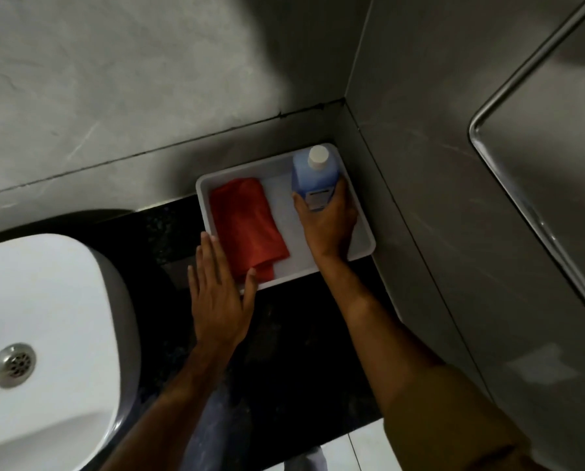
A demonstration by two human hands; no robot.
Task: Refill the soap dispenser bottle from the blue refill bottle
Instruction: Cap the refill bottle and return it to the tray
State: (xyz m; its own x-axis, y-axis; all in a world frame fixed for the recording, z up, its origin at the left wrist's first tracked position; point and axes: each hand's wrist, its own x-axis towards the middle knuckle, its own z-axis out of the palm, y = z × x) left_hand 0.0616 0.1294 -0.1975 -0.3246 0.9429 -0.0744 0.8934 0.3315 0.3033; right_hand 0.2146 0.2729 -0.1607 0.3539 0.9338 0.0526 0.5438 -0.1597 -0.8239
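The blue refill bottle [313, 176] with a white cap stands upright in the far right corner of a white tray [362, 244]. My right hand [328, 222] is wrapped around the bottle's lower body, thumb on its left side. My left hand [218, 294] lies flat with fingers spread on the tray's near left corner, holding nothing. No soap dispenser bottle is in view.
A folded red cloth [247, 226] lies in the tray's left half. The tray sits on a black counter [294, 334] tucked into a grey wall corner. A white basin [43, 331] with a metal drain is at left. A metal rail [508, 93] runs along the right wall.
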